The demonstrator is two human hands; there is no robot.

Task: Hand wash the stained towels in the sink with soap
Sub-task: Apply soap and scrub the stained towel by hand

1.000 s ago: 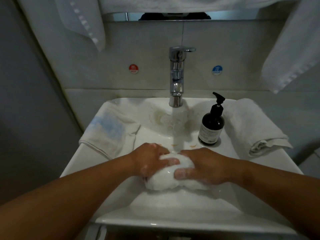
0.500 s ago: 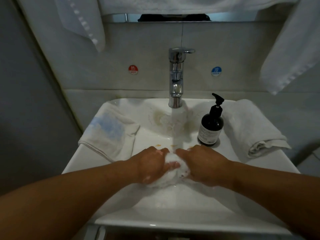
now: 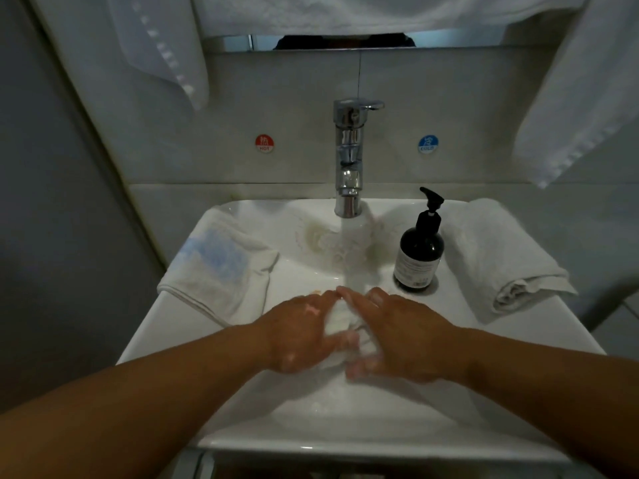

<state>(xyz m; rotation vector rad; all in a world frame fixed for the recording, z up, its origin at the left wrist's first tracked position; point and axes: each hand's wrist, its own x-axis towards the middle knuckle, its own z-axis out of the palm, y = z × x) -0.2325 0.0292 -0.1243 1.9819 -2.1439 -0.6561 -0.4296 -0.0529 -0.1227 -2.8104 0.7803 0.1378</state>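
Your left hand and your right hand face each other low in the basin of the white sink, with a wadded white towel squeezed between them; both hands grasp it, fingers bent round its sides, fingertips almost meeting at the far end and thumbs closing in at the near end, though blur softens the fingers and hides the finer detail of the grip; pale flecks of lather sit on the back of your left hand; water runs from the chrome faucet at the back of the sink and comes down right where your fingertips meet; a small orange mark shows on the basin just beyond your left hand; on the left rim lies a folded towel with a blue stain, one corner drooping toward the basin; on the right rim stands a dark soap pump bottle, just beside the stream, and further right a folded white towel rests on the rim; on the wall tiles a red hot sticker and a blue cold sticker flank the faucet; white hanging towels drape down from above.
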